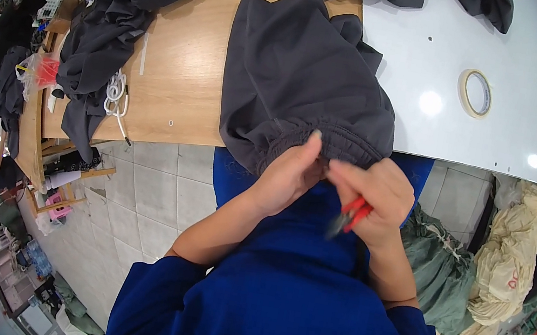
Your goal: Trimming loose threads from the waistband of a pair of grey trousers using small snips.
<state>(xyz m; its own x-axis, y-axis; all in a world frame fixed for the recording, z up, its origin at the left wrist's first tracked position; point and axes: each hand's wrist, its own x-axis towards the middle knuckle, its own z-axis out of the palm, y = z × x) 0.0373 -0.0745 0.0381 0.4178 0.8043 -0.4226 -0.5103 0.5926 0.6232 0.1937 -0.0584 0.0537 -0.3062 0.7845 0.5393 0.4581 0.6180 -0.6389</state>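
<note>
Left hand [288, 174] pinching dark grey garment's [297, 80] gathered elastic hem, right hand [377, 196]

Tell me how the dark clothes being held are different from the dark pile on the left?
The held garment lies mostly flat and spread across the table edge; the pile is crumpled and heaped. The left hand and the right hand, which holds red snips, grip the garment's gathered hem; nobody touches the pile. A white cord lies by the pile, not by the garment. Both are dark grey fabric.
</note>
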